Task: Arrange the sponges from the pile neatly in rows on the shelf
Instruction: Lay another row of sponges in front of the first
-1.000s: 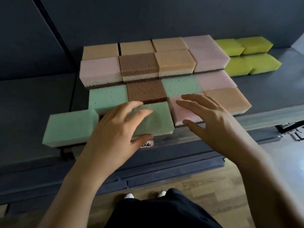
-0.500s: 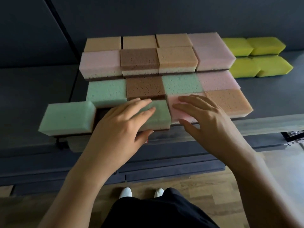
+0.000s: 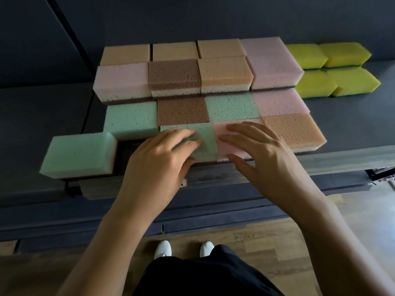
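Note:
Sponges in pink, orange, brown and green lie in rows on the dark shelf [image 3: 346, 116], the back rows stacked higher. In the front row, my left hand [image 3: 158, 159] lies on a green sponge [image 3: 206, 144], fingers flat on top and thumb against its front face. My right hand [image 3: 260, 154] rests flat on the pink sponge [image 3: 222, 135] beside it, thumb at that sponge's front edge. An orange sponge [image 3: 292, 131] closes the front row on the right. One green sponge [image 3: 79, 154] sits apart at the front left, a gap between it and the row.
Several yellow sponges [image 3: 333, 69] sit at the back right of the shelf. The shelf's grey front edge [image 3: 346, 159] runs just below the front row. Wooden floor and my white shoes [image 3: 163, 249] are below.
The front green sponge has slid back until it touches the brown sponge behind it and lines up with the pink one. Both hands moved forward and down onto the two sponges.

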`<state>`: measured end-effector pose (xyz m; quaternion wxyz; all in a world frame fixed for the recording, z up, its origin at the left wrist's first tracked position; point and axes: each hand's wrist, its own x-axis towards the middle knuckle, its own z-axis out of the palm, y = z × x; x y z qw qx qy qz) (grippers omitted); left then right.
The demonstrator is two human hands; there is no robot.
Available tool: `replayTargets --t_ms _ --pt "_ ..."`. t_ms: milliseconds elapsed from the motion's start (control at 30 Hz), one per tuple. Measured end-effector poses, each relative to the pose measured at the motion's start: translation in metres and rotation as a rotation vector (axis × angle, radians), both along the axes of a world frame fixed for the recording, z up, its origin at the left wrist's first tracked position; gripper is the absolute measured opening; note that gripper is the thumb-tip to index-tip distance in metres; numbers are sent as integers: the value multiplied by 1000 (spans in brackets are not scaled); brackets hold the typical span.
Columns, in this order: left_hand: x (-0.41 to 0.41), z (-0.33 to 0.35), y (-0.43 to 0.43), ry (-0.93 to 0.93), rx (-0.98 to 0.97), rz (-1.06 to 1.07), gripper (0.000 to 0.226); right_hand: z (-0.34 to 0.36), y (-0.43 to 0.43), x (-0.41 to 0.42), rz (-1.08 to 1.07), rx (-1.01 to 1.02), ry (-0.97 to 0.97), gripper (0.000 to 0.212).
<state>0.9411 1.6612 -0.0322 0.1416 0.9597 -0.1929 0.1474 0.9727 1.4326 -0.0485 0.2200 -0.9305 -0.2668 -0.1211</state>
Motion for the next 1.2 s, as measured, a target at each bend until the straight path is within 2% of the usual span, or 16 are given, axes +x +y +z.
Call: replayTargets --t_ms 300,567,767,1000,1200 --pt "2 2 -5 31 10 17 27 -3 2 0 -17 7 -1 41" --pt "-9 15 7 48 13 -5 41 23 9 -2 -13 -29 73 44" --pt "-25 35 58 -35 15 83 43 48 60 -1 36 22 35 39" --pt "-36 39 130 89 50 216 70 49 126 3 179 42 84 38" --pt "-31 31 169 151 53 200 74 51 160 1 196 43 120 35"
